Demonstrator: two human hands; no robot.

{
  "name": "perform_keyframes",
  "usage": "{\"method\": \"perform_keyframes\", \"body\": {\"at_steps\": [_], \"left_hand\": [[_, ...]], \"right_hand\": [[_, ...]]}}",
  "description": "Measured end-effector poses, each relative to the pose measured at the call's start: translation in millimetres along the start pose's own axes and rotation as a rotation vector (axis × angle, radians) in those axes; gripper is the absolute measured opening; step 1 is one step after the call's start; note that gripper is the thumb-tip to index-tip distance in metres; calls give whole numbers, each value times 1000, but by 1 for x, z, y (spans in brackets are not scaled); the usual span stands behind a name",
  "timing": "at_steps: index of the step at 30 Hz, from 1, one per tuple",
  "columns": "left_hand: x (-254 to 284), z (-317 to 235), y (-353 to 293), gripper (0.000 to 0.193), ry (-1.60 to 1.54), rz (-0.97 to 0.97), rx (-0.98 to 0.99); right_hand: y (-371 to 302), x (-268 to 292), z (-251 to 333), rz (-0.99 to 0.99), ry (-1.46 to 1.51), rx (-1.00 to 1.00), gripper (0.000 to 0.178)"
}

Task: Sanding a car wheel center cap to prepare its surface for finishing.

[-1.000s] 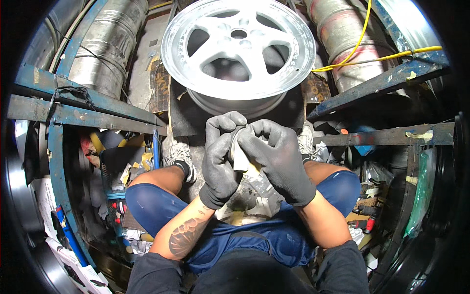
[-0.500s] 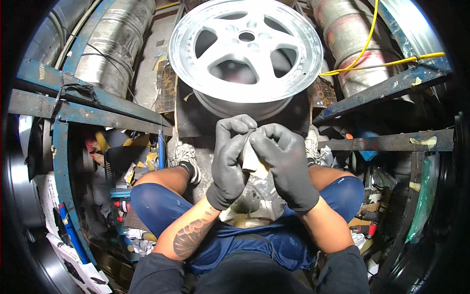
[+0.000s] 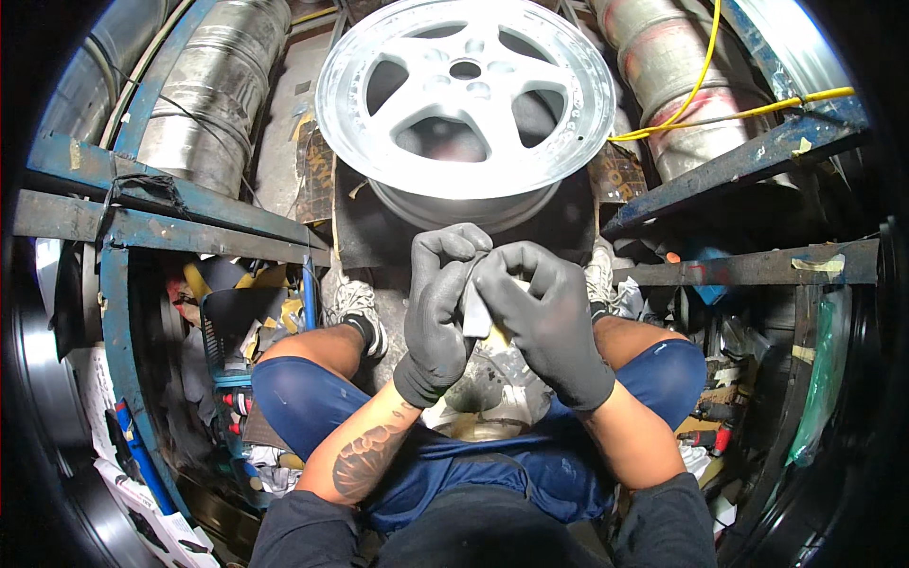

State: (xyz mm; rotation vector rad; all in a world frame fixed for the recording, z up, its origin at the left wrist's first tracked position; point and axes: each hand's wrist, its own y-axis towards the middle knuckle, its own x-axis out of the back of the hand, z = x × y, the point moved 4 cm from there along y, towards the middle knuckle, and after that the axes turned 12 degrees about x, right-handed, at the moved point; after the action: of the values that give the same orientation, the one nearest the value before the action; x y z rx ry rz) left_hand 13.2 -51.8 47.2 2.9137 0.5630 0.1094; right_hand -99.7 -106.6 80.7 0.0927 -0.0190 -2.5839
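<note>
Both hands wear dark grey gloves and meet in front of the wheel, over the gap between my knees. My left hand (image 3: 437,317) is closed, with thumb and fingertips pinched at the top of a small folded piece of sandpaper (image 3: 476,317), pale with a yellowish side. Against it from the right, my right hand (image 3: 547,322) is closed too, thumb and forefinger pressed on the same piece. The fingers cover much of it. Just beyond the hands, a silver five-spoke wheel rim (image 3: 502,90) lies face up on a dark-covered stand (image 3: 374,237).
Blue metal frames (image 3: 208,213) flank me on both sides. Dented metal drums (image 3: 204,104) lie beyond them, and a yellow cable (image 3: 701,85) crosses the right one. Scraps and power tools (image 3: 710,426) clutter the lower shelves. A blue tube (image 3: 142,454) leans at the left.
The hands stay pinched together, with small finger shifts that turn the sandpaper slightly. The wheel sits a little further left in the picture.
</note>
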Motion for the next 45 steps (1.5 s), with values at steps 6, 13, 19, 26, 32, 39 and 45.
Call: {"method": "perform_keyframes", "body": {"at_steps": [6,13,19,26,32,39,45], "left_hand": [[-3,-6,2,14,76,9,-39],[2,7,5,19,-370,149,397],[5,7,5,19,-285,136,436],[4,-8,-1,20,95,49,196],[6,14,1,16,-286,83,397],[-1,5,-4,17,-236,63,334],[-2,2,-2,17,-823,105,371]], "right_hand": [[0,3,-8,-96,166,-104,16],[-3,0,10,117,-245,150,13],[-5,-5,8,66,-302,191,14],[-2,2,-17,-93,-100,12,14],[-2,-2,-4,64,-130,91,13],[1,5,-12,-3,-205,30,15],[1,21,-5,-111,158,-74,21]]}}
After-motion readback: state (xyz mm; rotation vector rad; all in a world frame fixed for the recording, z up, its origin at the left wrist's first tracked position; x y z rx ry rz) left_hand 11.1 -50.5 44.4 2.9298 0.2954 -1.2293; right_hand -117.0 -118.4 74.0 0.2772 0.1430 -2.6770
